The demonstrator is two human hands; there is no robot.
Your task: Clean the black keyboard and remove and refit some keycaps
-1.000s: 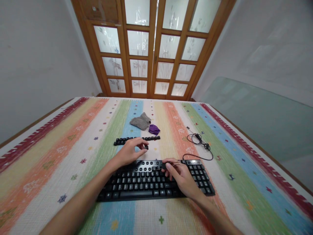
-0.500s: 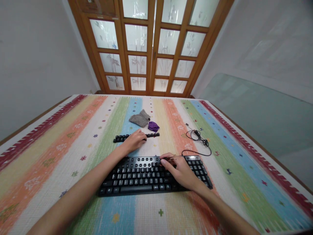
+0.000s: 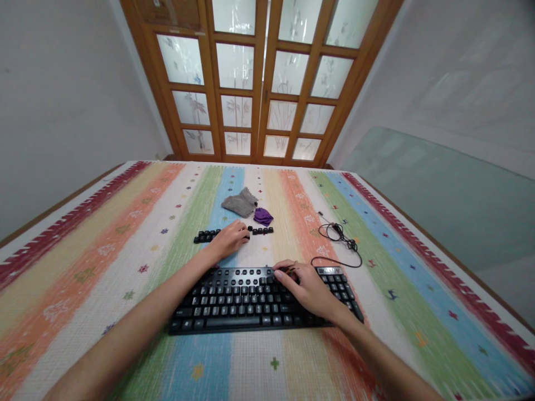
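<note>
My left hand [image 3: 230,238] is over the row of loose black keycaps [image 3: 204,236] lying beyond the keyboard. Its fingers are pinched on a dark keycap [image 3: 247,237] at the tablecloth. The black keyboard [image 3: 238,322] lies flat in front of me, with dark gaps in its upper rows where the base shows. My right hand [image 3: 307,285] rests on the keyboard's upper right part. Its fingers are curled around a small brown and dark object [image 3: 291,272], whose kind I cannot make out; the palm hides the keys beneath.
A grey cloth [image 3: 241,203] and a crumpled purple cloth [image 3: 263,216] lie beyond the keycaps. The keyboard's coiled black cable [image 3: 336,233] is on the right. A striped tablecloth [image 3: 146,289] covers the table, with glazed wooden doors [image 3: 259,100] behind.
My left hand has shifted slightly, and a keycap in the row beside its fingertips now shows more fully. The right hand stays in nearly the same place on the keyboard.
</note>
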